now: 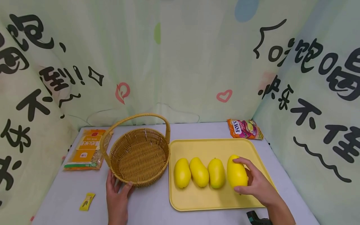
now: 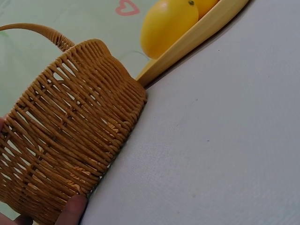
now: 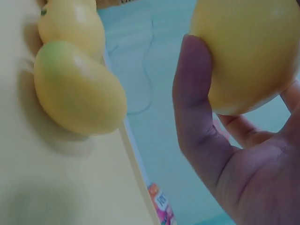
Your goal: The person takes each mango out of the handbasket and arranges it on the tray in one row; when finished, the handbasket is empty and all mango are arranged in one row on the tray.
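My right hand (image 1: 260, 184) holds a yellow mango (image 1: 237, 172) over the right part of the yellow tray (image 1: 205, 203), thumb on the near end and fingers around the far side. The right wrist view shows this mango (image 3: 248, 51) raised off the tray between thumb and fingers. Three more mangoes (image 1: 199, 172) lie in a row to its left on the tray. At the near left side of a round wicker basket (image 1: 140, 156) with a tall handle, my left hand (image 1: 118, 197) grips the wall. In the left wrist view, a fingertip (image 2: 72, 211) presses low on the weave.
An orange-and-clear food packet (image 1: 85, 150) lies left of the basket. A small yellow wrapped packet (image 1: 87, 201) is at the front left. Behind the tray lies a red-and-purple snack bag (image 1: 244, 129). Printed curtains (image 1: 182, 62) rise behind and beside the white table (image 1: 149, 206).
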Available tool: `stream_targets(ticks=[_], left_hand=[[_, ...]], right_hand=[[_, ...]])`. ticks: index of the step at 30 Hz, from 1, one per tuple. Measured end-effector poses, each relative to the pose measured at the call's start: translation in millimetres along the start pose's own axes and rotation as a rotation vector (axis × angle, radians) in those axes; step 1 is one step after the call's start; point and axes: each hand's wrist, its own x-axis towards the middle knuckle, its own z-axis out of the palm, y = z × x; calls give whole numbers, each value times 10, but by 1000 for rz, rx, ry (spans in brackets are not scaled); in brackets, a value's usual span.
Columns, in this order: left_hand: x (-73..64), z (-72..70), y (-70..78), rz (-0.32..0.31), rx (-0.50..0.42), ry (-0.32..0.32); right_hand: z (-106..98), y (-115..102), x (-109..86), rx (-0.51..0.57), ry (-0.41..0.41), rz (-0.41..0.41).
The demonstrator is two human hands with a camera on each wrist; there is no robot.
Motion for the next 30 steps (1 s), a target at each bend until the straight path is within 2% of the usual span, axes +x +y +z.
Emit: stream_targets(ticks=[5,11,15,20,27,30], left_hand=[[-3,0,6,13,-4,-4],[-6,1,16,10,-1,6],[7,-4,3,3,-1,14],[18,-13,-6,4,-2,11],[0,-1,10,0,-1,11],[-11,1,15,-1,-3,3]], right_hand=[[-65,36,7,-141,70,34],[-71,68,112,-428,129,33],[-70,81,183,-568,142,40],[-63,118,267,-673,116,58],[-1,194,354,-771,101,150],[13,204,382,-806,103,165]])
